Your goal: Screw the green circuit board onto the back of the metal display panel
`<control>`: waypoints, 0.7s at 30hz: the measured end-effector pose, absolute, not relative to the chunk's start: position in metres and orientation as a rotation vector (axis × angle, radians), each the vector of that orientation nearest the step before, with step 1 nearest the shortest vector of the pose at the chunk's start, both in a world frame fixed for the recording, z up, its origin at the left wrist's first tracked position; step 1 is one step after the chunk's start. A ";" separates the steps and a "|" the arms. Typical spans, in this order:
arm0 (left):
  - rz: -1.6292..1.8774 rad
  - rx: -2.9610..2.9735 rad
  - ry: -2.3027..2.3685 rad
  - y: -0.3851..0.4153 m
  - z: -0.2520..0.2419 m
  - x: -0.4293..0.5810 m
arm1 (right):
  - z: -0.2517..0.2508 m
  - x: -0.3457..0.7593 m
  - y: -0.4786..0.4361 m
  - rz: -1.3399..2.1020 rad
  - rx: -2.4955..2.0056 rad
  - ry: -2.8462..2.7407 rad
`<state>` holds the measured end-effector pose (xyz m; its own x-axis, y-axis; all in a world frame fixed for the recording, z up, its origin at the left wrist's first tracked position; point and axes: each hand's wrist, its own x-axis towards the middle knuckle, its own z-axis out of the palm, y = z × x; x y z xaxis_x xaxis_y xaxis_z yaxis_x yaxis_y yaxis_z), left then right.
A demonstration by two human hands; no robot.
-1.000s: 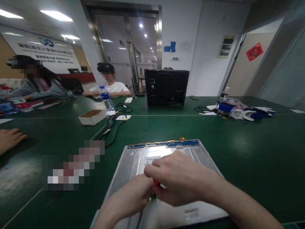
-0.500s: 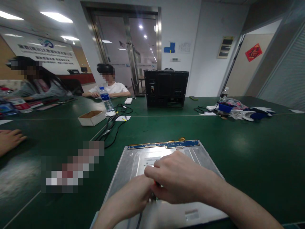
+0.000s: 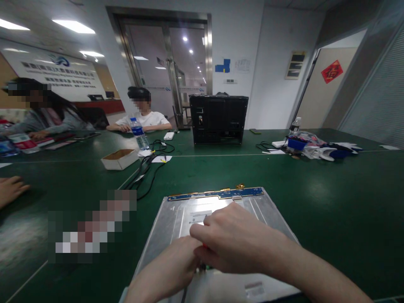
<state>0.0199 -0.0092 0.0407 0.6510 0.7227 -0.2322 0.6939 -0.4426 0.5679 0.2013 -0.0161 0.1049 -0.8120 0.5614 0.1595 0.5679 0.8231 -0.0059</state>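
A flat silvery display panel (image 3: 159,229) lies on the table in front of me, with a narrow blue circuit strip (image 3: 241,193) along its far edge. Over its middle, my right hand (image 3: 233,240) is closed around a red-orange tool (image 3: 205,245), mostly hidden in the fist. My left hand (image 3: 181,256) rests low against the panel, its fingers tucked under the right hand and out of sight. A bit of green board (image 3: 206,267) peeks out below the hands. Near my left wrist runs a dark cable (image 3: 184,293).
Ahead stands a black monitor housing (image 3: 218,120). Left of it are an open white box (image 3: 120,160), a water bottle (image 3: 139,134) and black cables (image 3: 143,172). Gloves and a blue container (image 3: 296,144) lie at right. Another person's hand (image 3: 12,189) rests at left; two people sit beyond.
The view has shifted slightly. My right hand has turned a little around the red-orange tool, while my left hand stays in nearly the same place on the panel.
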 end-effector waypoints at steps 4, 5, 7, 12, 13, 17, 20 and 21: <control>0.054 2.221 1.087 -0.009 0.041 0.020 | 0.106 0.202 -0.017 -0.024 -0.854 -2.841; 0.049 2.218 1.088 -0.009 0.042 0.021 | 0.106 0.202 -0.016 -0.017 -0.848 -2.837; 0.045 2.218 1.092 -0.009 0.044 0.022 | 0.105 0.202 -0.016 -0.027 -0.851 -2.828; 0.001 2.182 1.139 -0.009 0.046 0.022 | 0.101 0.202 -0.014 -0.113 -0.922 -2.802; 0.004 2.182 1.139 -0.010 0.045 0.021 | 0.101 0.201 -0.014 -0.123 -0.927 -2.806; 0.035 2.200 1.128 -0.010 0.042 0.020 | 0.102 0.201 -0.015 -0.099 -0.877 -2.816; 0.055 2.228 1.110 -0.010 0.039 0.019 | 0.103 0.202 -0.016 -0.041 -0.820 -2.803; 0.061 2.240 1.106 -0.010 0.038 0.019 | 0.103 0.203 -0.016 -0.030 -0.809 -2.802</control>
